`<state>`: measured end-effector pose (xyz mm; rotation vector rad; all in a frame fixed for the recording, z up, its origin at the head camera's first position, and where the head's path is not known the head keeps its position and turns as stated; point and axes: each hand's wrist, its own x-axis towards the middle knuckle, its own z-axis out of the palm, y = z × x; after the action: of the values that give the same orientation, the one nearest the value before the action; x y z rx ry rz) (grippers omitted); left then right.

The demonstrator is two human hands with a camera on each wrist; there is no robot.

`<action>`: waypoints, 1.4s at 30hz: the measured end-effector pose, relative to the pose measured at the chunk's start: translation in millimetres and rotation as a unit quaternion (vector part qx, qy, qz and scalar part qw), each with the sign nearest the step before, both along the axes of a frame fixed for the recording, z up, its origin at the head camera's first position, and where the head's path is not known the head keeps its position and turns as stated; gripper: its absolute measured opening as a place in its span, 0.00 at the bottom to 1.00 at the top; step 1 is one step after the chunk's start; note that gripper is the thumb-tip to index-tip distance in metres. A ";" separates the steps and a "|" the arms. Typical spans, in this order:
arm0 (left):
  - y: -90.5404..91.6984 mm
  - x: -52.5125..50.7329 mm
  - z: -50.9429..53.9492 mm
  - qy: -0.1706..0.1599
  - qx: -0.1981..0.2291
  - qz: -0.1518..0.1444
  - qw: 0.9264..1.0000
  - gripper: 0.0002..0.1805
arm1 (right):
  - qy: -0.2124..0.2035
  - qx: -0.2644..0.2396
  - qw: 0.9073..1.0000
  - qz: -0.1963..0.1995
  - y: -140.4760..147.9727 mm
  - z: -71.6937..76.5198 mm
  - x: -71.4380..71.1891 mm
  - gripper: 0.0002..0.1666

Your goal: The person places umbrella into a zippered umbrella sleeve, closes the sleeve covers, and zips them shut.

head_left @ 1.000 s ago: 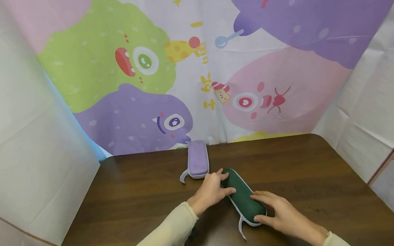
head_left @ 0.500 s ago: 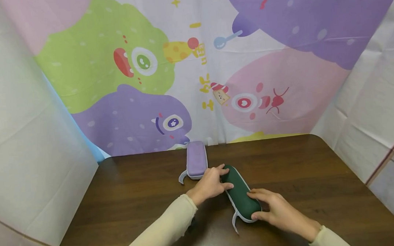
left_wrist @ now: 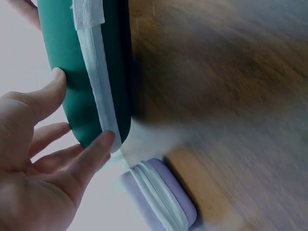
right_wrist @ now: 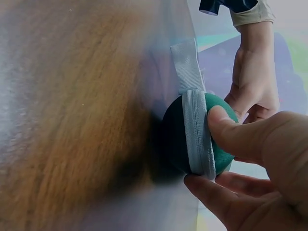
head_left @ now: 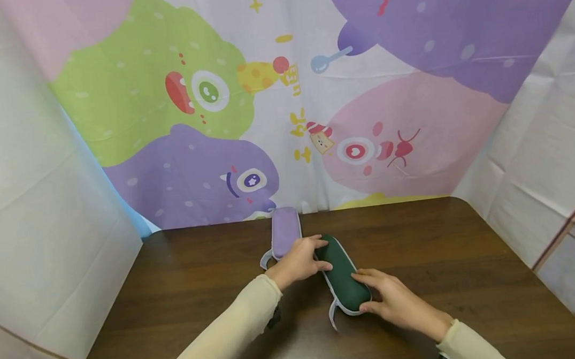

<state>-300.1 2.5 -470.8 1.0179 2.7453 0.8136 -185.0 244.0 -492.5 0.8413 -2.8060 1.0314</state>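
A dark green zippered case point(head_left: 342, 276) with a grey zip band and a grey strap lies slantwise between my hands. My left hand point(head_left: 298, 262) grips its far end, with thumb and fingers on the sides, as the left wrist view point(left_wrist: 53, 149) shows. At the near end my right hand point(head_left: 399, 300) pinches the case between thumb and fingers. Just left of the far end rests a lilac zippered case point(head_left: 286, 230) with a grey strap, partly hidden by the left hand. In the right wrist view a dark shadow lies under the green case point(right_wrist: 221, 149).
Both cases are over a dark brown wooden table point(head_left: 201, 290). Behind it hangs a white curtain point(head_left: 288, 185) printed with cartoon monsters. Pale cloth sheets point(head_left: 41, 174) close off the left and right sides.
Both hands have shifted the green case left and slightly away, bringing its far end closer to the lilac case. The lilac case stays in place.
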 end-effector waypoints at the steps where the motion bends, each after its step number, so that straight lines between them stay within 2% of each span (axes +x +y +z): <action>1: -0.6 -0.5 0.1 0.005 0.004 0.001 1.000 0.32 | 0.001 0.002 1.000 -0.001 -1.3 -0.3 -1.3 0.38; 8: -3.8 -8.3 -1.0 0.068 -0.002 -0.019 0.997 0.25 | 0.010 0.006 1.000 -0.017 -8.3 -3.0 -10.3 0.37; 13: -4.3 -14.6 -0.8 0.098 -0.010 -0.031 0.995 0.21 | -0.011 -0.015 1.000 -0.018 -12.0 -4.6 -18.8 0.38; 17: -4.2 -18.9 -0.2 0.090 -0.013 -0.033 0.995 0.21 | -0.032 -0.044 0.998 -0.015 -15.5 -6.5 -25.5 0.38; 22: -4.3 -25.4 2.7 0.082 -0.017 -0.039 0.996 0.21 | -0.038 -0.068 0.997 -0.020 -21.1 -7.7 -33.0 0.37; 29: -3.2 -32.1 7.7 0.075 -0.033 -0.042 0.996 0.20 | -0.006 -0.051 0.998 -0.038 -26.7 -9.9 -42.0 0.36; 34: -2.1 -36.5 12.5 0.092 -0.062 -0.042 0.993 0.19 | -0.012 -0.050 0.998 -0.047 -30.1 -10.8 -47.8 0.37; 37: 0.0 -40.2 14.5 0.091 -0.084 -0.037 0.992 0.20 | -0.015 -0.048 0.997 -0.055 -32.1 -10.9 -51.2 0.37; 38: 0.7 -42.1 14.6 0.083 -0.088 -0.034 0.992 0.20 | -0.014 -0.046 0.997 -0.058 -32.7 -11.0 -52.4 0.37; 42: 3.0 -48.3 13.2 0.085 -0.098 -0.029 0.991 0.20 | -0.009 -0.039 0.997 -0.066 -34.3 -10.4 -56.6 0.37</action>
<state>-348.4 5.6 -457.6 1.1668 2.8482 0.4555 -241.7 209.8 -502.9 0.6337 -2.7723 1.1250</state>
